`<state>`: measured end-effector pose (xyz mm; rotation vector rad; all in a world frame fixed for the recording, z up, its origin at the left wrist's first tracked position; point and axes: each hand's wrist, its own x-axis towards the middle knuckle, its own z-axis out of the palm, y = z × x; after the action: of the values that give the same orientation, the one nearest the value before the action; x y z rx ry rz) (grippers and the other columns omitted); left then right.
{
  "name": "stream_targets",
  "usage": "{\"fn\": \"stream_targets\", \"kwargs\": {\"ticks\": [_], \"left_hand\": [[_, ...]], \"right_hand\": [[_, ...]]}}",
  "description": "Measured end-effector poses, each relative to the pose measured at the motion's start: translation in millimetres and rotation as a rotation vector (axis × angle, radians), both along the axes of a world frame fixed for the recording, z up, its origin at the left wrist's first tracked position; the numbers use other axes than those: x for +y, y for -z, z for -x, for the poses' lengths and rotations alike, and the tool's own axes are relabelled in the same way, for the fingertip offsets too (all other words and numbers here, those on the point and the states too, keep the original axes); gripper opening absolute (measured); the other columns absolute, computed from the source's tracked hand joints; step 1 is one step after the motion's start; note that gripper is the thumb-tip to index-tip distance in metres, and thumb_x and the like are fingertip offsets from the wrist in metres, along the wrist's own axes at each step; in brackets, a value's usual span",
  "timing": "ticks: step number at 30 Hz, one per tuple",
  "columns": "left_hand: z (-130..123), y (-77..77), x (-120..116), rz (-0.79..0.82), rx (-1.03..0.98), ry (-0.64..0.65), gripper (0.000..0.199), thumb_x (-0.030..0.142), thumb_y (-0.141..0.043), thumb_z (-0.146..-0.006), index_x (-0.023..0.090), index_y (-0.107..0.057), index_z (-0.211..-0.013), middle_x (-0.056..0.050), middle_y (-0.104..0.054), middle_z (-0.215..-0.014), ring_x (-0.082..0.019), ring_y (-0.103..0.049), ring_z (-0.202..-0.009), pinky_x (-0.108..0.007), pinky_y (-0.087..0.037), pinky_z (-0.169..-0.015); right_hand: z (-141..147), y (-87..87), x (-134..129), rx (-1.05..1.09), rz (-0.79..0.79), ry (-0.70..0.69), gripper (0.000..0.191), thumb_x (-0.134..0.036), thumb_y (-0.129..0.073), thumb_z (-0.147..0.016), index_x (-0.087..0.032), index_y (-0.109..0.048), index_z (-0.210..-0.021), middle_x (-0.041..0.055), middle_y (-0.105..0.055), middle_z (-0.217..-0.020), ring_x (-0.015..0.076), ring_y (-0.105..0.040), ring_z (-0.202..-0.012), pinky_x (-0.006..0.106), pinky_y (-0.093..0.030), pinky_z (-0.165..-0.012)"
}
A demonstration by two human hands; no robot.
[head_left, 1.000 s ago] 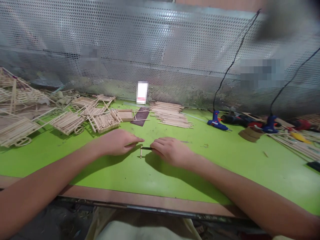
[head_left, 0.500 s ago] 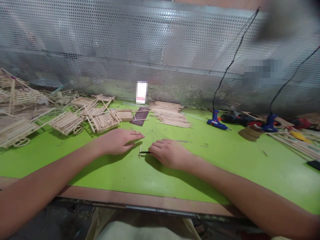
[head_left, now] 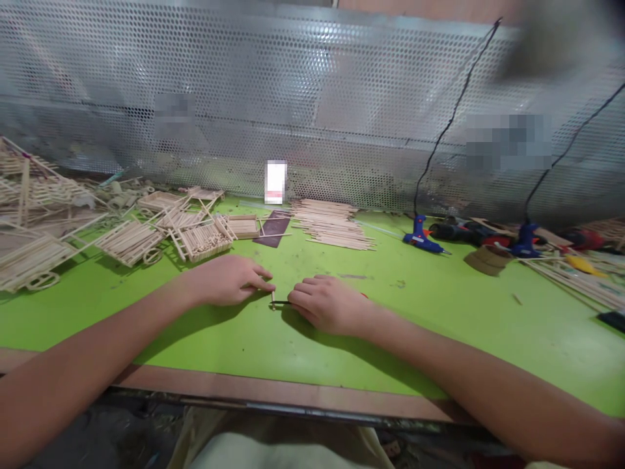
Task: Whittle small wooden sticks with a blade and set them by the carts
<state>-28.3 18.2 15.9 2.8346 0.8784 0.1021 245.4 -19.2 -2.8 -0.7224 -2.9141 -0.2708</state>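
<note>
Bench, green-topped with a brown front edge, spreads just before the person's body. On it, a little way in from that edge and between the two hands, lies a short wooden stick. A slim dark tool crosses the stick towards its near end; whether its edge bites into the wood is too small to tell. The right hand is clamped around that tool, fingers curled under. The left hand has its fingertips at the stick's far end, index finger reaching forward; I cannot tell whether they pinch the stick or only press on it.

So little of the stick is held that it could roll or swivel under sideways pressure from the tool. A slip of the tool along the wood, caused by a loose hold or a steep push, could bring its edge to the left fingertips, which sit close by. Too much force might also split so thin a piece.

The stick's long axis runs near to far, one end towards the body, the other towards the left fingertips. The tool lies roughly square to it, tip pointing left.

Farther back lie slatted wooden models, a bundle of sticks and a blue glue gun, before a perforated metal screen.
</note>
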Motion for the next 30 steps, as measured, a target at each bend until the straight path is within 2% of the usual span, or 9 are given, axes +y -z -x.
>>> {"fn": "stream_targets", "kwargs": {"ticks": [9, 18, 20, 24, 28, 30], "left_hand": [[-1.4, -1.9, -3.4, 0.008, -0.008, -0.012, 0.032, 0.032, -0.054, -0.104, 0.039, -0.074, -0.129, 0.001, -0.069, -0.138, -0.022, -0.071, -0.117, -0.033, -0.052, -0.096], [-2.2, -1.0, -1.7, 0.010, 0.028, -0.031, 0.036, 0.024, -0.054, -0.101, 0.037, -0.075, -0.127, 0.001, -0.070, -0.138, -0.021, -0.070, -0.118, -0.032, -0.053, -0.097], [-2.9, -0.5, -3.0, -0.021, 0.026, -0.019, 0.040, 0.023, -0.052, -0.101, 0.036, -0.070, -0.134, 0.001, -0.067, -0.142, -0.021, -0.068, -0.122, -0.034, -0.052, -0.101], [-2.3, 2.3, -2.7, -0.120, -0.015, -0.010, 0.053, 0.023, -0.053, -0.101, 0.035, -0.052, -0.153, -0.001, -0.052, -0.158, -0.023, -0.064, -0.129, -0.039, -0.051, -0.109], [0.5, 2.8, 2.5, -0.177, -0.069, -0.048, 0.049, 0.023, -0.050, -0.103, 0.037, -0.055, -0.150, 0.001, -0.050, -0.159, -0.022, -0.067, -0.121, -0.043, -0.056, -0.103], [1.4, 1.6, 5.3, -0.189, -0.088, -0.083, 0.047, 0.025, -0.049, -0.104, 0.036, -0.057, -0.149, -0.001, -0.050, -0.160, -0.022, -0.071, -0.111, -0.046, -0.058, -0.100]], "right_hand": [[-0.8, 0.5, 2.1, 0.031, 0.044, -0.012, 0.020, -0.021, -0.050, -0.105, -0.020, -0.064, -0.092, 0.0028, -0.068, -0.081, 0.0168, -0.056, -0.072, 0.031, -0.036, -0.069], [3.4, 2.1, 4.5, 0.010, 0.091, 0.035, 0.020, -0.024, -0.050, -0.107, -0.020, -0.067, -0.098, 0.0037, -0.071, -0.088, 0.0164, -0.061, -0.078, 0.030, -0.037, -0.069], [4.2, 0.3, 3.9, -0.005, 0.089, 0.052, 0.020, -0.024, -0.050, -0.107, -0.020, -0.068, -0.100, 0.0039, -0.072, -0.090, 0.0169, -0.062, -0.079, 0.030, -0.038, -0.070], [6.0, -2.5, 4.4, -0.030, 0.091, 0.080, 0.022, -0.027, -0.049, -0.108, -0.019, -0.069, -0.101, 0.0042, -0.073, -0.093, 0.0172, -0.063, -0.078, 0.030, -0.040, -0.069], [7.1, -2.5, 5.4, -0.039, 0.074, 0.065, 0.022, -0.027, -0.049, -0.108, -0.019, -0.068, -0.100, 0.0049, -0.073, -0.091, 0.0181, -0.064, -0.078, 0.031, -0.041, -0.069], [6.3, -2.7, 5.3, -0.025, 0.064, 0.052, 0.021, -0.027, -0.050, -0.107, -0.018, -0.068, -0.100, 0.0052, -0.072, -0.090, 0.0182, -0.064, -0.079, 0.031, -0.041, -0.070]]}}
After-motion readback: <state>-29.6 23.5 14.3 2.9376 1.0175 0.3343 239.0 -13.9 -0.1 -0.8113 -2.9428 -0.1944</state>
